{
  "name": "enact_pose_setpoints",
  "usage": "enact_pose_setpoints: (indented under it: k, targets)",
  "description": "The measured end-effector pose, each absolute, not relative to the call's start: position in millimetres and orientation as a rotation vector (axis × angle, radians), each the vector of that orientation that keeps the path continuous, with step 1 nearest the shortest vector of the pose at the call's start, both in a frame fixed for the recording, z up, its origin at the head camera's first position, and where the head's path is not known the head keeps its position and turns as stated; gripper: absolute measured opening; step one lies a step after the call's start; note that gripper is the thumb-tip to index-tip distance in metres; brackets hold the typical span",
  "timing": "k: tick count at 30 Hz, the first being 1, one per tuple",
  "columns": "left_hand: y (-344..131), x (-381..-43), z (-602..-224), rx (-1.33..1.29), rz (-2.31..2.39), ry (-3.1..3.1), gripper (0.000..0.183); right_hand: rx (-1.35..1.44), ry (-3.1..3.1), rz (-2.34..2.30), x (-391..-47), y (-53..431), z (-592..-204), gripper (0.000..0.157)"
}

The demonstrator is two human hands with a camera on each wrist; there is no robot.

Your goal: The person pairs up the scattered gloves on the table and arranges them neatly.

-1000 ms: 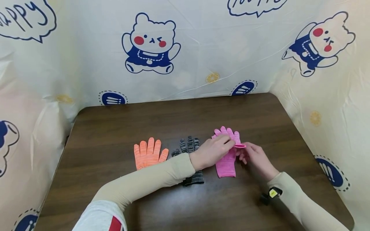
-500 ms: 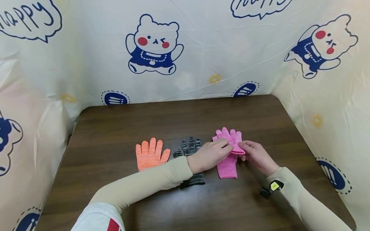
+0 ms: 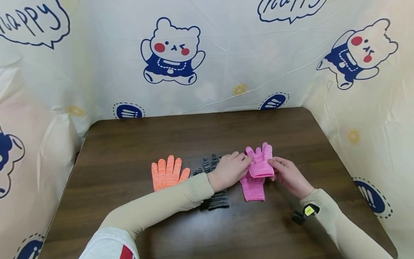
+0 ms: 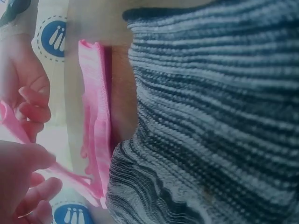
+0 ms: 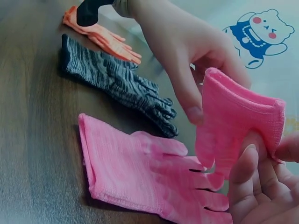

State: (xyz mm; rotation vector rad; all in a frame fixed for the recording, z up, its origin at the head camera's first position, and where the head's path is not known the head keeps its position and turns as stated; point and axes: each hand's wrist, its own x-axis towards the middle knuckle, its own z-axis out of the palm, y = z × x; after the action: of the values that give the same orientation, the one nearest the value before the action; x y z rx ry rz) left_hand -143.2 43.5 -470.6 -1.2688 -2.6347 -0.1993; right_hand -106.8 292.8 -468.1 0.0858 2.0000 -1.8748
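Both hands hold a small pink glove (image 3: 261,165) raised above a second pink glove (image 3: 253,190) that lies flat on the table. My left hand (image 3: 229,169) pinches the raised glove on its left side, thumb in front. At its right edge my right hand (image 3: 290,177) pinches it between thumb and fingers. The raised glove's cuff (image 5: 245,95) gapes a little in the right wrist view. Under my left arm lies a black-and-grey striped glove (image 3: 218,201), partly hidden. Left of it rests an orange glove (image 3: 166,174), its lower part covered by the sleeve.
The brown wooden table (image 3: 181,136) has a printed curtain (image 3: 220,54) behind it and along both sides. A black wrist strap (image 3: 304,214) with a yellow label sits on the right forearm. The striped glove fills much of the left wrist view.
The raised pink glove has come to face the head camera, its cuff now lower and its fingers spread upward. My left hand has shifted slightly left. The other gloves stay put.
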Motion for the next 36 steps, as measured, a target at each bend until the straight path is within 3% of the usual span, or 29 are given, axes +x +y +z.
enact_pose_setpoints:
  k: [14,23,28,36]
  targets:
    - [39.4,-147.7,-471.1,-1.213,-0.662,-2.761,0.01,-0.013,2.044,-1.817,-100.1,294.4,-467.8,0.026]
    - [28.5,-124.9,-473.4,-1.313,-0.284,-2.717,0.024,0.009,2.25,-1.484,-92.9,295.6,-483.7,0.035]
    - [28.7,-118.3,-475.4,-1.294,-0.15,-2.675,0.03,0.063,2.307,-1.512,-93.1,291.3,-491.6,0.029]
    - [27.1,-114.7,-478.4,-1.263,0.019,-2.674,0.023,0.056,2.476,-1.325,-96.3,290.0,-491.0,0.027]
